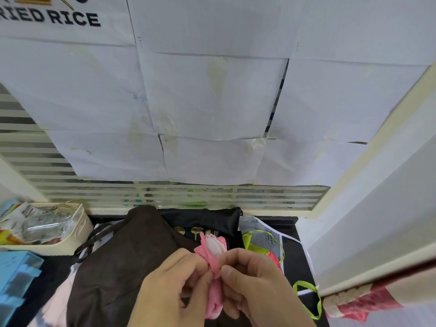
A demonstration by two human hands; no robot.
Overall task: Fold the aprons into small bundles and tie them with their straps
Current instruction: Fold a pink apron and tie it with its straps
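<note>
**Cloth, ribbon and paper on the dark table**

The pink woven cloth bundle (213,274) looks coarse and matt, with a white mesh patch. The brown fabric apron (122,263) is dull and soft; the black apron (207,223) is smoother (gold print, slightly shiny). The lime-green ribbon strap (313,300) is glossy satin. White paper sheets (212,97) are creased and matt.

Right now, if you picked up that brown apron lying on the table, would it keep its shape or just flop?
Probably flop: the brown apron lies in soft creases and drapes over whatever is under it. Its thin dark strap curls loosely, so it would likely dangle. It looks like light cloth, unlikely to roll or break.
</note>
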